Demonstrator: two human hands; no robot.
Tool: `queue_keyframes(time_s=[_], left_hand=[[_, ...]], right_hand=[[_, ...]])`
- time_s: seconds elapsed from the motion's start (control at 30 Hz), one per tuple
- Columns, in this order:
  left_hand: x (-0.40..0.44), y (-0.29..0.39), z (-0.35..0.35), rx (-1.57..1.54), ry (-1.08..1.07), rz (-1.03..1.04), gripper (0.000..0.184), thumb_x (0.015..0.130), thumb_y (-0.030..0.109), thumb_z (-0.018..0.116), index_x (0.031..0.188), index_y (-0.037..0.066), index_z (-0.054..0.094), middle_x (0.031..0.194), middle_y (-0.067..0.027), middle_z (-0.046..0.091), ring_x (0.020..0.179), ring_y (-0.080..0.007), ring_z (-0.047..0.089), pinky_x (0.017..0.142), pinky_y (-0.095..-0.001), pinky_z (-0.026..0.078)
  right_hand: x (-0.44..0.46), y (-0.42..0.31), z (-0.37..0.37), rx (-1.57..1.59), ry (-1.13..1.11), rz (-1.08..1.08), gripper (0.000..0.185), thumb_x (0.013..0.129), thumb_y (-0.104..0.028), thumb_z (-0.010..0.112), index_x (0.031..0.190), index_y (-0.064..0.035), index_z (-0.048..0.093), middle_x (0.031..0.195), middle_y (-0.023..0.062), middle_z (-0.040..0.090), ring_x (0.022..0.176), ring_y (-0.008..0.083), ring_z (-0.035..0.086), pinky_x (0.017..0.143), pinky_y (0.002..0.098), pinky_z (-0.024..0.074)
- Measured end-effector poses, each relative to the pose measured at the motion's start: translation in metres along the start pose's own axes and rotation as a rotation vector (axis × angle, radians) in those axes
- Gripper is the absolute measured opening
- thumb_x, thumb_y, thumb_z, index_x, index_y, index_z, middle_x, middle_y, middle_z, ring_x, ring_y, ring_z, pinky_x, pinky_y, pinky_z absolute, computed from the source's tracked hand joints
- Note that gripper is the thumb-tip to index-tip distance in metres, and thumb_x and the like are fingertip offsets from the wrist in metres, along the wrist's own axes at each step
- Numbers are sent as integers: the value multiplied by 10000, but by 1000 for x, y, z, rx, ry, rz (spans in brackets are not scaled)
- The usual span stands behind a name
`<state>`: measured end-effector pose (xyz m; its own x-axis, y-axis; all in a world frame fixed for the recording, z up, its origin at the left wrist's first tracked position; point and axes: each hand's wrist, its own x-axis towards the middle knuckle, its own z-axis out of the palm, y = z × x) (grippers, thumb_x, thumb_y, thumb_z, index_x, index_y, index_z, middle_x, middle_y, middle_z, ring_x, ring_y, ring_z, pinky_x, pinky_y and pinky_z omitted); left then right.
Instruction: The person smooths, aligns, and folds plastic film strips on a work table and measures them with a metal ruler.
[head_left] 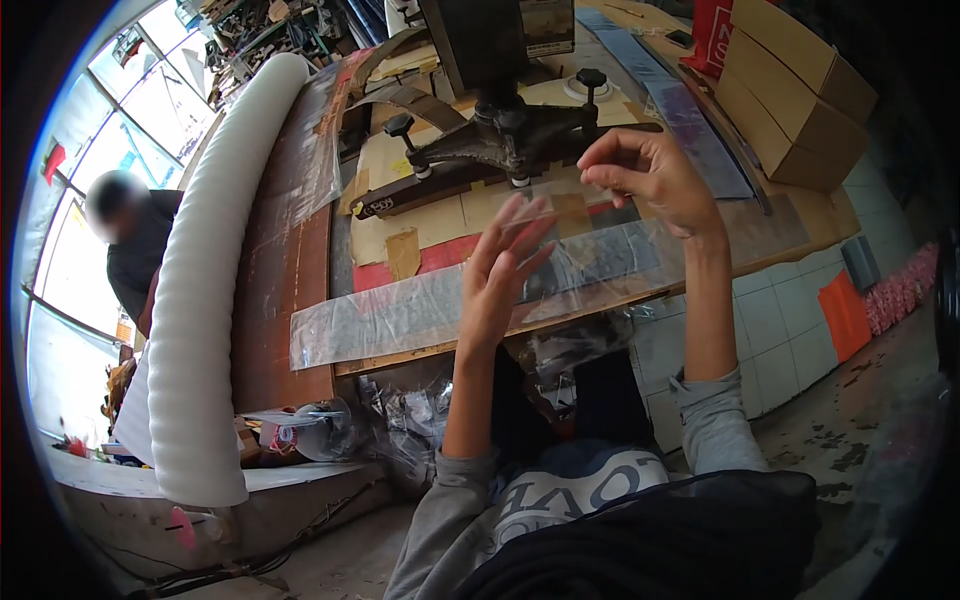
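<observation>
My left hand (500, 275) is raised over the near side of the worktable, its fingers apart and a little blurred. My right hand (655, 180) is higher and to the right, with thumb and fingertips pinched together; what is between them, if anything, is too faint to make out. A hazy see-through patch shows between the two hands. Beneath them a long strip of clear plastic film (375, 322) lies along the table's front edge. Just beyond stands a dark press machine (490, 140) with black knobs and a long bar (400, 196).
A tall roll of white foam (215, 290) leans along the left side. Brown cardboard boxes (790, 100) stand at the right, near a red bag (708, 38). A blue-grey strip (680, 110) lies on the right. Another person (135, 240) is at the far left.
</observation>
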<state>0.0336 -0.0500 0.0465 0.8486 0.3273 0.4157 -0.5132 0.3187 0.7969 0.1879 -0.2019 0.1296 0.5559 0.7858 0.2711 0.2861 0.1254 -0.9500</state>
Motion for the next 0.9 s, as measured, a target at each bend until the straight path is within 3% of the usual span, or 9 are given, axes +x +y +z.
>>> queue_keyframes(time_s=[0.07,0.17,0.23,0.3,0.37,0.57,0.67,0.77,0.9], left_hand=[[12,-5,8,-96,-12,-171,425,1019,195,382,1389,-13,364,1348,-224,475,1255,-313,485,1003,-437,444],[16,-9,17,-137,27,-191,425,1028,216,348,1374,-29,367,1316,-242,498,1209,-304,528,956,-442,497],[15,-11,16,-165,45,-194,421,1029,211,337,1369,-34,367,1323,-259,483,1213,-309,522,935,-453,519],[16,-11,15,-160,88,-206,422,1029,212,335,1371,-33,364,1324,-259,482,1215,-307,521,932,-452,522],[15,-12,13,-162,110,-213,424,1030,213,332,1374,-33,360,1325,-259,482,1218,-305,519,928,-448,524],[21,-16,11,-179,133,-224,445,1031,244,319,1382,-29,352,1322,-252,487,1222,-290,517,935,-444,517],[22,-18,10,-173,137,-243,458,1032,273,317,1381,-20,362,1323,-244,490,1229,-289,510,949,-447,505],[23,-20,7,-175,123,-250,459,1034,292,314,1378,-6,378,1333,-234,486,1251,-295,489,967,-447,491],[23,-20,8,-168,138,-251,458,1035,286,315,1373,-17,379,1329,-236,490,1254,-300,485,978,-449,483]], right_hand=[[0,6,-4,-6,0,2,194,866,-177,680,961,-7,674,835,44,677,752,80,614,607,215,471],[-6,19,-42,-104,161,-42,290,898,-290,635,974,-13,677,846,40,681,783,103,632,666,242,490],[-3,65,-115,-529,482,-60,343,900,-323,615,991,3,670,867,92,692,811,173,657,716,293,498],[-20,118,-196,-1075,771,87,356,900,-310,605,1070,-2,654,1032,188,662,982,316,631,842,369,484],[-43,173,-261,-1453,838,480,352,887,-304,610,1089,-18,651,1114,212,623,1056,358,584,893,419,462],[-69,182,-263,-1496,767,453,317,845,-253,635,1000,24,638,998,265,619,981,415,580,860,488,456],[-66,204,-311,-1469,690,456,253,838,-205,617,947,22,643,942,270,632,932,436,594,827,499,471],[-65,196,-310,-1582,756,433,168,816,-68,570,930,34,638,876,263,638,908,407,608,798,495,472],[-63,158,-275,-1497,868,489,165,847,-80,536,952,36,590,884,249,641,867,417,613,731,502,481]])
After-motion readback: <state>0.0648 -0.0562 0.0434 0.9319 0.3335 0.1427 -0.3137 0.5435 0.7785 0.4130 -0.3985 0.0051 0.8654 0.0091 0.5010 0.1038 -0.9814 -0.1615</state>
